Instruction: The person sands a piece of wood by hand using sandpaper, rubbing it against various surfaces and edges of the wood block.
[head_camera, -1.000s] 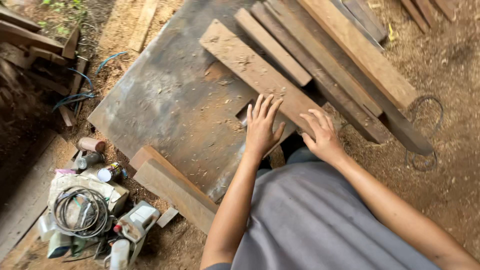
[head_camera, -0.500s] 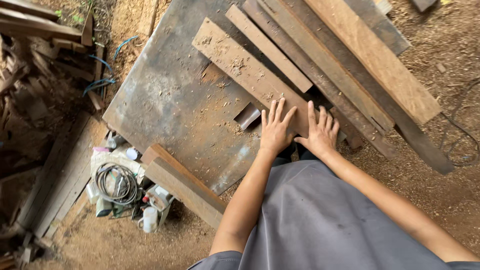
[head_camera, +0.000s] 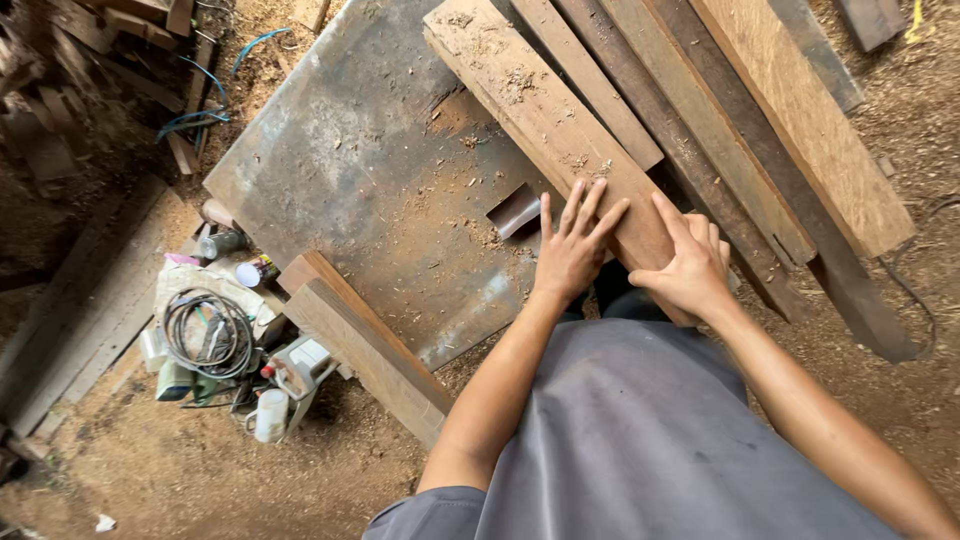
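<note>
- The sawdust-covered plank (head_camera: 545, 120) lies diagonally on the rusty metal sheet (head_camera: 370, 190), its near end under both hands and its far end running toward the top of the view.
- The left hand (head_camera: 572, 250) rests flat on the plank's near end, fingers spread and straight, pressing down and gripping nothing.
- The right hand (head_camera: 692, 268) sits just beside it on the same end, fingers curled loosely over the plank's right edge; it looks like a light hold on the edge, though the fingertips are partly hidden.
- To steady the plank well, I judge both palms should bear down evenly, with the plank kept flat on the sheet so it does not rock or slide against its neighbours.
- A small dark offcut (head_camera: 514, 210) lies on the sheet just left of the left hand, apart from it.
- Right of the plank, about five more long boards (head_camera: 790, 130) lie side by side, overhanging the sheet's edge.
- Two thick timbers (head_camera: 365, 345) lean at the sheet's near-left edge.
- On the ground to the left lie one coil of cable (head_camera: 205, 330), a white power tool (head_camera: 298, 365) and a couple of small cans (head_camera: 255, 270).
</note>
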